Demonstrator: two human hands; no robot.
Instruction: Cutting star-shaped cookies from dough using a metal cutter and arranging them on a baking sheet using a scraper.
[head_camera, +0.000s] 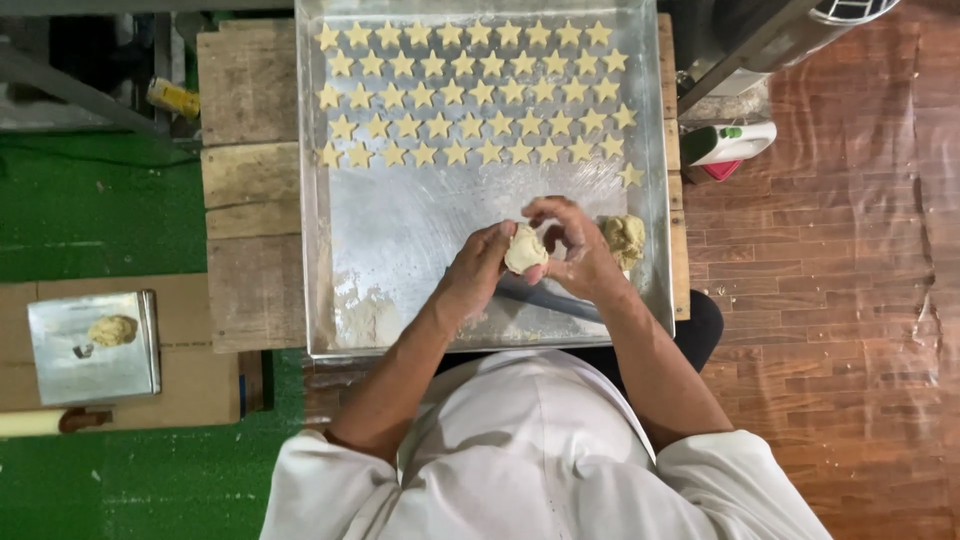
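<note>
Both hands work one dough ball (525, 249) above the tray (400, 240), over its near-right part. Left hand (480, 265) cups the ball from the left, fingers curled against it. Right hand (570, 245) arches over it from the right, fingertips pinching its top and side. So both are closed on the same lump, not spread. Whether the ball touches the tray, cannot tell; it looks lifted.

Step in hand, as I judge: kneading or rounding a lump taken from the dough pile (624, 238), which sits by the tray's right edge, just beside the right hand. Cut stars (470, 95) fill the far half of the tray in five rows, with one odd star (631, 176) at the right edge below the rows. The near half is bare metal with flour smears at the near-left corner.

A dark flat tool (545, 298) lies on the tray under the wrists, partly hidden; kind unclear.

Next move likely calls for setting the lump down on bare tray near the front, clear of the stars and of the pile, then flattening it. Needs even pressure so the dough does not crack.

Off the tray: wooden bench (250, 200) beneath, a small metal box (60, 350) with a dough lump (112, 330) to the left, well apart.
</note>
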